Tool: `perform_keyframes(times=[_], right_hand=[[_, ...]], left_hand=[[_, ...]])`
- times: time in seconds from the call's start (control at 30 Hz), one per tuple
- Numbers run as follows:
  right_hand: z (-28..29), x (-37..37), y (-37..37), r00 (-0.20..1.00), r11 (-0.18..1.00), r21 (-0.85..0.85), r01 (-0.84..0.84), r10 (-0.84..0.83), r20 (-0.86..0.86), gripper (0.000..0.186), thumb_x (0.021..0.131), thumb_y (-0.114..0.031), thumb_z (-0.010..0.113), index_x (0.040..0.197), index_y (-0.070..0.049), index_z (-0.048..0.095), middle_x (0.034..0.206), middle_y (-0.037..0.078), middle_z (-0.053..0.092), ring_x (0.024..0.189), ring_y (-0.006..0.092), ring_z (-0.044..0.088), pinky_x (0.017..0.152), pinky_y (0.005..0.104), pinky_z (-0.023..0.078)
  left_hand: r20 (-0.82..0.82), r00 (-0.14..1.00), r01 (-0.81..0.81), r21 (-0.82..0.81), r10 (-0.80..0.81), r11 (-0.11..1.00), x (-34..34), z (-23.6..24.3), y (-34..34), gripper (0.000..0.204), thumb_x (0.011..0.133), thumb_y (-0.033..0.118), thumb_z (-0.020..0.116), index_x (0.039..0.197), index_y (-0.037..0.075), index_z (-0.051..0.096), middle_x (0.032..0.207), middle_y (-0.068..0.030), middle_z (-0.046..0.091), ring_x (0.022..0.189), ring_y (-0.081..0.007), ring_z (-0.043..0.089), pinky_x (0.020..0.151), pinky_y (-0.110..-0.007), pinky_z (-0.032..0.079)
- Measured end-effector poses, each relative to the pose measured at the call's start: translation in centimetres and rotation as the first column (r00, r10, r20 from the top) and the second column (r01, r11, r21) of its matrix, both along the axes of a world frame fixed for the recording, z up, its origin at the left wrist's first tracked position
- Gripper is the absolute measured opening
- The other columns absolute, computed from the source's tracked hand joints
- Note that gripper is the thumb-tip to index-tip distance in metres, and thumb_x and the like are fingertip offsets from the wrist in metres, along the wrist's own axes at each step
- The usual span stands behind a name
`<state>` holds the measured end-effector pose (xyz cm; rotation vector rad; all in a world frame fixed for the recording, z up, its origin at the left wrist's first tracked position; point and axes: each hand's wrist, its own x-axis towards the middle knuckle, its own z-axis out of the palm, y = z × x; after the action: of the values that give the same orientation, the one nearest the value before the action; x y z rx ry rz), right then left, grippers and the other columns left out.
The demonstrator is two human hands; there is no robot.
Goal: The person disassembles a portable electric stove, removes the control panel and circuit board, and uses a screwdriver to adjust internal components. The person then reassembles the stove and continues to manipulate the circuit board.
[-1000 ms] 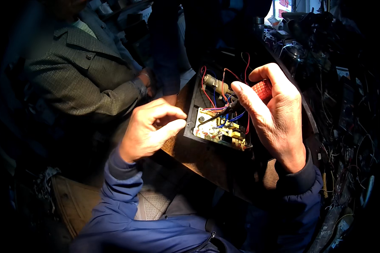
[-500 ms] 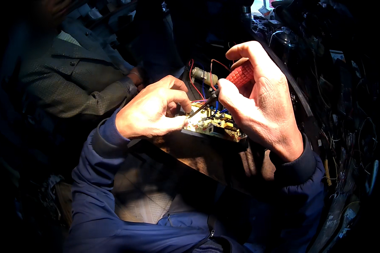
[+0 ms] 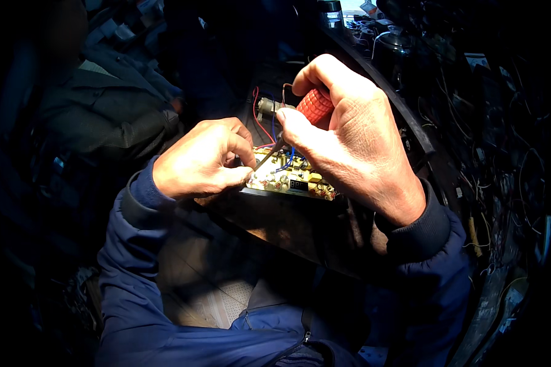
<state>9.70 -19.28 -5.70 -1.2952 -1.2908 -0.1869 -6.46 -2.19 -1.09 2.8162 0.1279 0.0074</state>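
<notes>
A screwdriver (image 3: 306, 113) with a red ribbed handle is held in the right hand (image 3: 355, 140); the fingers are curled tight around the handle, and the thin dark shaft runs down past the thumb to its tip on a small circuit board (image 3: 288, 180); it seems to be held this way so the tip can be pushed and turned on one spot. The left hand (image 3: 199, 162) is almost closed, with thumb and fingers pinched at the near left edge of the board; the board is likely being kept from sliding, though what sits between the fingertips cannot be made out. The board lies just under both hands, between them; it is pale, with small yellow and brown parts on it. Red and blue wires (image 3: 269, 125) go up from the board, behind the hands, to a small grey motor-like part (image 3: 266, 107); the part is kept close, as the wires are short.

The board rests on a dark brown table (image 3: 288, 226), worn and dusty, right over the person's lap. To the right of the right hand, a dark bench edge (image 3: 404, 116) curves away, with loose wires and clutter past it; the room is dim. Beyond the left hand, another person's grey sleeve (image 3: 110, 122) is seen.
</notes>
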Motion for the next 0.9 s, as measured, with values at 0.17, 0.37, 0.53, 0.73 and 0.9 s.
perform_keyframes(times=[0.17, 0.37, 0.53, 0.73, 0.9], right_hand=[[0.4, -0.3, -0.2, 0.992, 0.988, -0.093, 0.123, -0.123, 0.007, 0.026, 0.086, -0.012, 0.078, 0.097, 0.003, 0.06, 0.073, 0.006, 0.062, 0.065, 0.009, 0.06, 0.059, 0.0253, 0.051], [0.3, -0.1, 0.0, 0.998, 0.998, -0.015, -0.062, 0.062, -0.011, 0.022, 0.089, -0.012, 0.076, 0.096, 0.002, 0.06, 0.075, 0.006, 0.062, 0.066, 0.0085, 0.059, 0.061, 0.0251, 0.051], [-0.3, 0.0, 0.2, 0.985, 0.989, -0.018, 0.146, -0.144, 0.092, 0.02, 0.081, -0.01, 0.071, 0.086, 0.001, 0.055, 0.065, 0.017, 0.064, 0.059, 0.03, 0.068, 0.055, 0.0368, 0.054], [0.3, -0.4, 0.1, 0.997, 0.999, 0.047, -0.008, 0.005, 0.071, 0.026, 0.088, -0.016, 0.078, 0.094, 0.001, 0.059, 0.066, 0.005, 0.057, 0.06, 0.0103, 0.057, 0.055, 0.0263, 0.047], [0.0, -0.3, 0.4, 1.0, 1.0, 0.012, 0.018, -0.018, 0.005, 0.025, 0.089, -0.014, 0.079, 0.093, 0.001, 0.059, 0.068, 0.004, 0.055, 0.062, 0.0083, 0.054, 0.056, 0.0249, 0.046]], left_hand=[[-0.044, 0.998, 0.054, 0.08, -0.051, 0.995, 0.6, 0.5, 0.1, 0.017, 0.076, 0.01, 0.076, 0.09, 0.001, 0.076, 0.087, -0.0118, 0.068, 0.077, -0.024, 0.066, 0.069, -0.034, 0.054], [-0.073, 0.996, 0.047, 0.091, -0.041, 0.995, 0.5, 0.9, -0.3, 0.018, 0.078, 0.01, 0.076, 0.093, 0.0, 0.076, 0.086, -0.0122, 0.068, 0.076, -0.0245, 0.067, 0.068, -0.035, 0.054], [-0.069, 0.996, 0.055, 0.07, -0.05, 0.996, 0.3, 0.3, 0.3, 0.019, 0.078, 0.009, 0.073, 0.094, 0.0, 0.076, 0.087, -0.0142, 0.068, 0.078, -0.0286, 0.068, 0.07, -0.037, 0.054], [0.001, 0.99, 0.139, 0.063, -0.139, 0.988, 0.1, -0.4, 0.8, 0.02, 0.078, 0.009, 0.071, 0.094, -0.001, 0.076, 0.087, -0.0159, 0.068, 0.08, -0.0314, 0.067, 0.072, -0.039, 0.054], [-0.034, 0.99, 0.139, 0.079, -0.137, 0.987, 0.0, 0.3, 0.5, 0.023, 0.078, 0.009, 0.068, 0.097, -0.002, 0.075, 0.087, -0.0175, 0.068, 0.082, -0.032, 0.067, 0.073, -0.039, 0.054]])
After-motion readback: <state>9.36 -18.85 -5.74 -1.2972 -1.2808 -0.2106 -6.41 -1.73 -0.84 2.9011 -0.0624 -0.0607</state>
